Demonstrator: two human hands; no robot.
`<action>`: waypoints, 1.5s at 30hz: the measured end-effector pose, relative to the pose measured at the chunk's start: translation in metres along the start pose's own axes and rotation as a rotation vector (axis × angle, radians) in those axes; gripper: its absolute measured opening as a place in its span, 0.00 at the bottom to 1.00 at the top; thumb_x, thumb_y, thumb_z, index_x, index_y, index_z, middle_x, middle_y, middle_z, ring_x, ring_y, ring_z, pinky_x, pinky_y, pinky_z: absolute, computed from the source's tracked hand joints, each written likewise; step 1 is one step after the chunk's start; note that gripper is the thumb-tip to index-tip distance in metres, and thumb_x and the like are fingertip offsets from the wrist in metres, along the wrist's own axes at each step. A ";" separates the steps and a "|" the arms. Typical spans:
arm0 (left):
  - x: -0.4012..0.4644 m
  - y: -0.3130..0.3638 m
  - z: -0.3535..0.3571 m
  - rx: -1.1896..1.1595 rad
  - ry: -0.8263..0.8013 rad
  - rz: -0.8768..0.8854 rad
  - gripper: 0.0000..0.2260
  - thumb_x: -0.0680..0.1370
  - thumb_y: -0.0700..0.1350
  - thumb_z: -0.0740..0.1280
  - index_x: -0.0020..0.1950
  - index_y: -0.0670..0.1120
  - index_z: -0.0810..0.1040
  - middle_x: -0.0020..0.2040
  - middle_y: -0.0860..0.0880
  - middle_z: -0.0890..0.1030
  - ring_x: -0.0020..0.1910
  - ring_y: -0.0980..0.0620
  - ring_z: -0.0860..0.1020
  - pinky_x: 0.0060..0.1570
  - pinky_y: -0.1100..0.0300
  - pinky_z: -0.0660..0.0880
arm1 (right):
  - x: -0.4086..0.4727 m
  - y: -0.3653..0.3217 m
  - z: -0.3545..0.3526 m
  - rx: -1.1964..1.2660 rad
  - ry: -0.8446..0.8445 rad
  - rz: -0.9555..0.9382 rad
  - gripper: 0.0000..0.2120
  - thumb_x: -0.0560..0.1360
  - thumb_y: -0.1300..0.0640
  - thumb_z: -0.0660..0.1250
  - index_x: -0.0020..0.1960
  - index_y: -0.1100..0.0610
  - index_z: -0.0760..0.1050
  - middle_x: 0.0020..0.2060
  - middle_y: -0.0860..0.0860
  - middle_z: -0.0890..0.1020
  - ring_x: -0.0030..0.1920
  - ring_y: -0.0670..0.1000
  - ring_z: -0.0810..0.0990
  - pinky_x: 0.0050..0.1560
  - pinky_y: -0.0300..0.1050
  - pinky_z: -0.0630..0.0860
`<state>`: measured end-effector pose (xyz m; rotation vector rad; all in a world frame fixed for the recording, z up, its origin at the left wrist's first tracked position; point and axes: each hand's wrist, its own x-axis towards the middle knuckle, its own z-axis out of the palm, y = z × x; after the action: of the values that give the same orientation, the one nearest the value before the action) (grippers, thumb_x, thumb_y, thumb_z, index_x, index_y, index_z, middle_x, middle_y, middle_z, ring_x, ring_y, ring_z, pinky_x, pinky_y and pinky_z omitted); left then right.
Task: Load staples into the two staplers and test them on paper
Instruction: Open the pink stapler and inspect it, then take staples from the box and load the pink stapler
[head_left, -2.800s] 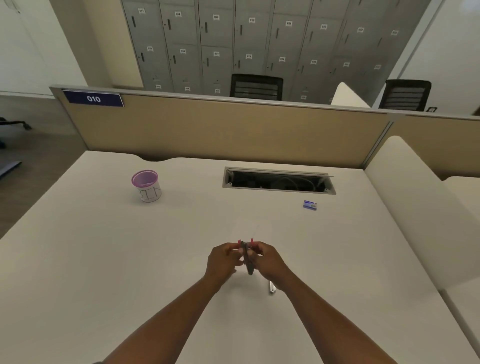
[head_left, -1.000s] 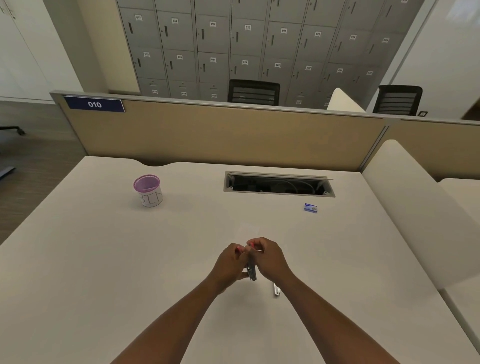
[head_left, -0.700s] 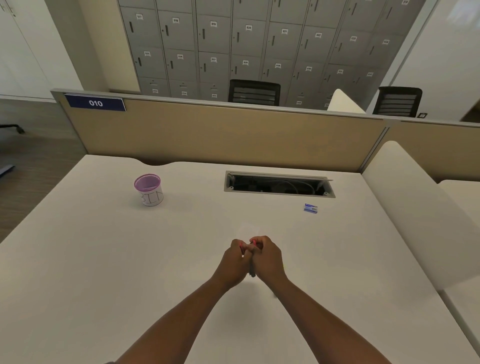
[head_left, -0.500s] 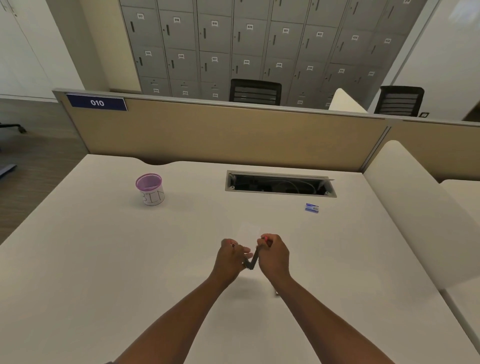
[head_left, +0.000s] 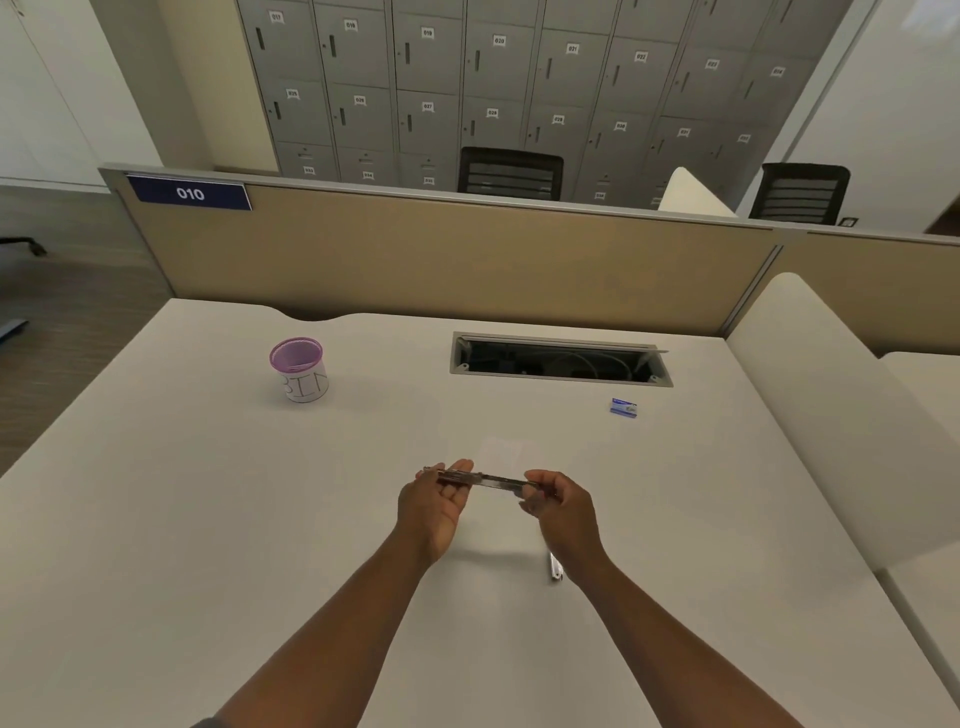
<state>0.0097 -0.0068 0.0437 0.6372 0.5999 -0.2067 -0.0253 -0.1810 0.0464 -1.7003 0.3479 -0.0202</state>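
Observation:
A small dark stapler (head_left: 493, 480) is swung fully open into a flat line above the middle of the white desk (head_left: 156, 519). My left hand (head_left: 436, 501) holds its left half, palm up. My right hand (head_left: 558, 506) pinches its right half. A small piece of white paper (head_left: 501, 452) lies on the desk just beyond my hands. A blue staple box (head_left: 623, 407) sits further back to the right. A slim silvery object (head_left: 555, 566), possibly the second stapler, lies on the desk under my right wrist, partly hidden.
A purple-rimmed cup marked BIN (head_left: 300, 370) stands at the back left. An open cable slot (head_left: 558, 359) is set into the desk at the back. A tan partition (head_left: 467, 260) closes the far edge, and a white divider (head_left: 831, 405) runs along the right.
My hands were pressed together around the folded stapler. They have moved apart sideways and the stapler has unfolded from closed to a flat open line between them.

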 end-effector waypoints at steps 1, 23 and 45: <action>0.000 0.000 0.002 -0.008 -0.004 -0.015 0.09 0.85 0.38 0.51 0.58 0.35 0.68 0.60 0.30 0.74 0.59 0.36 0.76 0.57 0.47 0.73 | -0.002 0.001 -0.001 -0.075 -0.011 -0.037 0.08 0.73 0.63 0.70 0.49 0.51 0.81 0.42 0.50 0.85 0.44 0.48 0.83 0.48 0.40 0.78; 0.009 -0.004 -0.007 0.269 -0.139 -0.087 0.07 0.82 0.38 0.61 0.56 0.38 0.77 0.51 0.40 0.84 0.51 0.43 0.83 0.47 0.49 0.80 | -0.021 0.020 0.006 -0.482 -0.188 -0.149 0.13 0.68 0.56 0.75 0.51 0.50 0.80 0.45 0.43 0.82 0.42 0.41 0.80 0.41 0.27 0.71; 0.035 -0.011 -0.034 1.710 -0.028 0.169 0.09 0.74 0.42 0.68 0.37 0.38 0.82 0.34 0.43 0.79 0.36 0.47 0.76 0.35 0.60 0.68 | 0.035 0.053 0.027 -1.001 -0.430 -0.244 0.13 0.74 0.62 0.61 0.52 0.54 0.82 0.50 0.53 0.82 0.53 0.55 0.78 0.54 0.48 0.71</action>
<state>0.0181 0.0054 -0.0039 2.3126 0.2055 -0.5669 0.0024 -0.1701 -0.0163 -2.6515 -0.2337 0.3941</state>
